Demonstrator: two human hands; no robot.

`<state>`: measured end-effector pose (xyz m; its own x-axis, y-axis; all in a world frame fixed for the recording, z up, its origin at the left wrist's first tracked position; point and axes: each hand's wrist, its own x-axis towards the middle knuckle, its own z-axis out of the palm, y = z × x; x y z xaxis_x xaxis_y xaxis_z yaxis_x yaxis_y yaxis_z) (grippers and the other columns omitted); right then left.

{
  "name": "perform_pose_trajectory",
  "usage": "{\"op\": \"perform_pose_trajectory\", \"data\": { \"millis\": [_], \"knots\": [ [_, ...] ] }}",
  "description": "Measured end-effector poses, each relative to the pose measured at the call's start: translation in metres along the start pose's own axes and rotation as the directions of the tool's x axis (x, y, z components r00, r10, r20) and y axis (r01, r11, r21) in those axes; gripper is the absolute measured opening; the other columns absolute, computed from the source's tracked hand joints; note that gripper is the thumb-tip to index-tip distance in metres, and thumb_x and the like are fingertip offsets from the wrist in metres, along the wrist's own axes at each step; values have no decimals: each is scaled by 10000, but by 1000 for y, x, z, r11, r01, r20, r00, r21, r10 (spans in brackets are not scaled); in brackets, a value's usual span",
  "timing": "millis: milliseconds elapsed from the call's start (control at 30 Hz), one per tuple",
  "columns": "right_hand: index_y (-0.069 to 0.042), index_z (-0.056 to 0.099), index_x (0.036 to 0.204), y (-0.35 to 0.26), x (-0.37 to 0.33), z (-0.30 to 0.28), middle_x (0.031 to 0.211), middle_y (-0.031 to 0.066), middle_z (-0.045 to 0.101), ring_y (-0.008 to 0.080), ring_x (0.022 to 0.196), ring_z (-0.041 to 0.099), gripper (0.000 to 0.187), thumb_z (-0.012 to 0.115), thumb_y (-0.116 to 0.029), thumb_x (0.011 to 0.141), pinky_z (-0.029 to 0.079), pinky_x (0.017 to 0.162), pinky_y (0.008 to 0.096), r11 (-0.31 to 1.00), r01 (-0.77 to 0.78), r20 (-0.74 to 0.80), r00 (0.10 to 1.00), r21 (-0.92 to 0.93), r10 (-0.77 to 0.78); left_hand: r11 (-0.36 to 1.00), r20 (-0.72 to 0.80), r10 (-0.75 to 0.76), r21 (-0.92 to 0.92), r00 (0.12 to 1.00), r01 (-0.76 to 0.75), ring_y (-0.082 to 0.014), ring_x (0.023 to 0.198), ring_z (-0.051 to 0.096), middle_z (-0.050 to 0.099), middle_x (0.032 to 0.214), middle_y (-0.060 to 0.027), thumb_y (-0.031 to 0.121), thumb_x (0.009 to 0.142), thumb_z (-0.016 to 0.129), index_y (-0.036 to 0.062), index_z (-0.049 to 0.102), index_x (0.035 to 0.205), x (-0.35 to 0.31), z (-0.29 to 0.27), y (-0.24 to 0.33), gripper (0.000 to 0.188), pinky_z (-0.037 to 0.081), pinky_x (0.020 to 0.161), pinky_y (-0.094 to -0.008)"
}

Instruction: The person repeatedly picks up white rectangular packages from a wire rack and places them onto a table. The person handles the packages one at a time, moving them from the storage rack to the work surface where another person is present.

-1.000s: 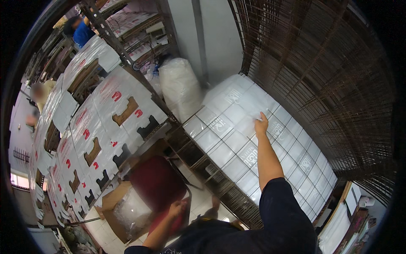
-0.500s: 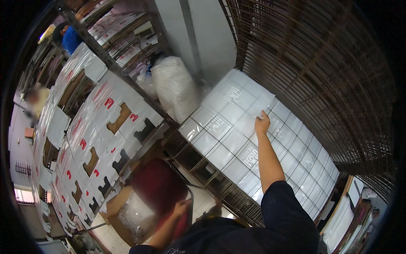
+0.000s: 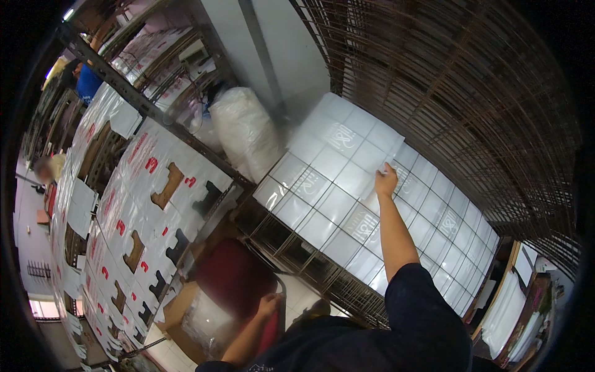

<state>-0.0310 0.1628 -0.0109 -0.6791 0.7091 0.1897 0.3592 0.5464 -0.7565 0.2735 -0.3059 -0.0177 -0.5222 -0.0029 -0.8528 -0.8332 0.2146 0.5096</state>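
Observation:
Frosted, translucent plastic bags (image 3: pixel 335 172) with white print lie flat on a wire rack (image 3: pixel 316 260), whose grid shows through them. Over the middle of this layer, my right hand (image 3: pixel 385 180) pinches the near right edge of a plastic bag with thumb and forefinger. The rest of that bag spreads flat toward the far left corner, overlapping its neighbours. Low beside my body, my left hand (image 3: pixel 268 305) is closed, fingers curled, close to the edge of a dark red chair (image 3: pixel 232 276). Whether anything is in it is hidden.
A stack of raised wire racks (image 3: pixel 434 80) curves overhead at the right. At left, a shelf unit holds white bags (image 3: pixel 133 204) with red print and cut-out handles. A stuffed plastic sack (image 3: pixel 245 130) stands behind, a cardboard box (image 3: pixel 180 316) near the chair. Two people are far left.
The view has shifted slightly, so the shelves and sack sit further left. My right hand keeps its place on the bag's edge; my left hand stays low by the chair.

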Motion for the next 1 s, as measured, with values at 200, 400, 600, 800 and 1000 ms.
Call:
{"op": "perform_pose_trajectory", "data": {
  "millis": [200,400,600,800,1000],
  "knots": [
    [-30,584,1095,-2,4,1,924,168,602,283,815,599,421,676,-123,695,476,730,360,996,37,-17,999,-85,-38,1000,-23,-14,-25,1000,13,-125,780,551,594,851,-23,313,834,603,62,602,962,-4,5,15,282,445,677,-273],
    [-45,581,1100,-12,4,-5,936,167,595,326,884,576,418,665,-154,705,458,780,405,996,31,22,999,-79,-29,999,-29,40,-14,999,-40,-138,758,558,595,859,-26,323,818,618,77,600,963,-12,5,10,285,425,622,-266],
    [-56,564,1122,-8,-16,-19,919,153,591,270,805,577,438,687,-191,723,466,720,365,991,96,-167,980,-92,-110,999,-51,50,16,997,-50,-137,761,562,604,859,-20,296,824,608,81,596,982,-22,10,4,268,428,614,-267],
    [-63,572,1103,-2,-95,-133,846,90,582,120,583,533,366,666,-135,757,433,556,260,955,125,-106,989,268,-100,989,-58,142,-35,988,-144,-94,641,512,575,709,-21,230,773,653,21,622,883,-30,38,6,239,417,550,-250],
    [-52,593,1052,87,-168,-346,733,74,605,133,543,548,290,633,-107,771,442,536,263,972,10,-245,968,235,49,938,55,177,293,983,-186,-150,744,576,613,889,-67,216,793,640,41,592,1019,-3,58,-67,289,466,608,-279]
  ]
}}
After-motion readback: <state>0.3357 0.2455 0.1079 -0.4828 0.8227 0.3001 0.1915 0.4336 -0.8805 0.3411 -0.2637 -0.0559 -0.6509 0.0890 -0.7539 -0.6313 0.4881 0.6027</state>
